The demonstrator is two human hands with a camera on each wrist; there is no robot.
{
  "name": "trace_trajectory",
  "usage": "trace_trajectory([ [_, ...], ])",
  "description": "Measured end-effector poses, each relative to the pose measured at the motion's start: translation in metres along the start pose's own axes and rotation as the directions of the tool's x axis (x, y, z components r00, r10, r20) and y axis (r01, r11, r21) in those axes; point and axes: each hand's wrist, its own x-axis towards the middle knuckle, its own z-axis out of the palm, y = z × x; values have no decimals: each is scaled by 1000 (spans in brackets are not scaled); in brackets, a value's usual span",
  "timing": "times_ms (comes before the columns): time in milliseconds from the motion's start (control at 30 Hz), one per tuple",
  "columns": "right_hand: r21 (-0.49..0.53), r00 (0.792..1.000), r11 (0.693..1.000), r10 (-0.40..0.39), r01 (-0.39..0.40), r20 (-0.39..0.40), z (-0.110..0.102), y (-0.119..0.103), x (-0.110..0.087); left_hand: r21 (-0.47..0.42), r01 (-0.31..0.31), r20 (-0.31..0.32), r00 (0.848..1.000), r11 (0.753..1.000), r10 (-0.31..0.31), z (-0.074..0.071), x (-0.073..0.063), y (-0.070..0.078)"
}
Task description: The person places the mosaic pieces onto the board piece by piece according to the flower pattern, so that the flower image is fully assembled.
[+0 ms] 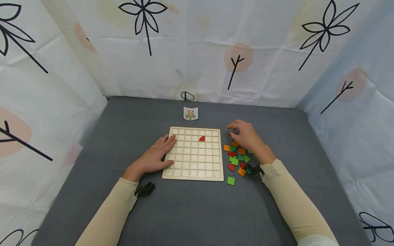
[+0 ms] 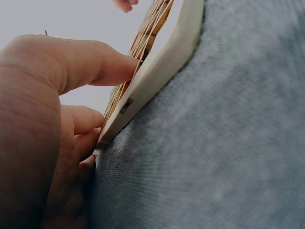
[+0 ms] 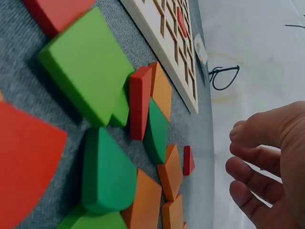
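Note:
My left hand (image 1: 155,155) rests with spread, fairly straight fingers on the left side of a wooden grid board (image 1: 193,162). The left wrist view shows its thumb (image 2: 112,64) at the rim of the board. One red quarter-round tile (image 1: 201,138) sits in a cell in the second row from the top. Over the far end of a loose tile pile hovers my right hand (image 1: 244,134), fingers loosely bent. Nothing shows between its fingers in the right wrist view, where a small red tile (image 3: 188,161) lies on the table beyond the orange tiles (image 3: 170,172).
Green, orange and red tiles lie heaped right of the board, including a green square (image 1: 235,161). Another green square (image 1: 231,180) lies apart, nearer the front. A small curved pattern card (image 1: 190,113) is behind the board. Printed fabric (image 1: 203,78) hangs around the grey table (image 1: 191,212).

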Motion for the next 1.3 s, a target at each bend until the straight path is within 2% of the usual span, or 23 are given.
trace_trajectory([
  [600,-32,999,999,15,-14,31,0,16,-2,2,-3,-2,1000,1000,3,0,-1,1],
  [1300,-31,995,998,57,-55,85,7,22,-1,7,19,6,1000,1000,-19,1,0,0],
])
